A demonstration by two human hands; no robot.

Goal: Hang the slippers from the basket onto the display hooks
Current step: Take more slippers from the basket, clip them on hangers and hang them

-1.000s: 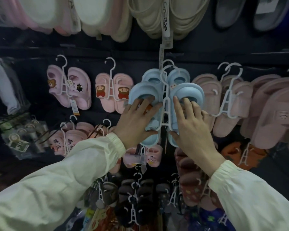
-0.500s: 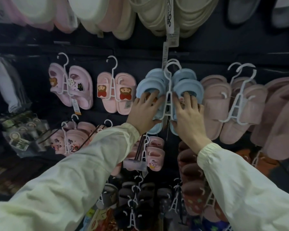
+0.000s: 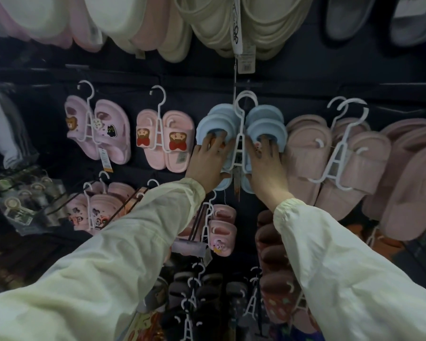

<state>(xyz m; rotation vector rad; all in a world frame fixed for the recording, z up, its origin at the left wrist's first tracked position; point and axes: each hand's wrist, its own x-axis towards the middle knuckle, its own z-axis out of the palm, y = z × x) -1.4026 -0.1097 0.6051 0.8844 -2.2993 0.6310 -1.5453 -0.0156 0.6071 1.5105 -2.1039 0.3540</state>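
Slippers are crowding the dark display wall [image 3: 194,94] from edge to edge. The blue slippers [image 3: 268,124] are hanging near its middle, just under the upper rail, between a pink pair with bear patches [image 3: 177,141] on the side of the left edge and plain pink pairs [image 3: 305,148] on the side of the right edge. The step in hand looks like the tail end of hanging this pair: the front blue pair is sitting in line with another blue pair behind it, and the person seems to be settling it rather than carrying it. The basket is not showing in this view. The left hand [image 3: 207,163] is lying on the left slipper and the right hand [image 3: 266,166] on the right one. Each hand is fairly wide, with fingers spread and nearly straight, pressing on the uppers and reaching the strap openings; neither is closing round anything that I can make out. The white hangers [image 3: 241,141] are running up between the two hands, their hooked tops bunching close together. The display hook itself is too dark to pick out, so whether the front hanger is fully seated cannot be told. The next move is probably calling for a gentle release, both hands easing off evenly so that the pair is not swinging or slipping from its place.
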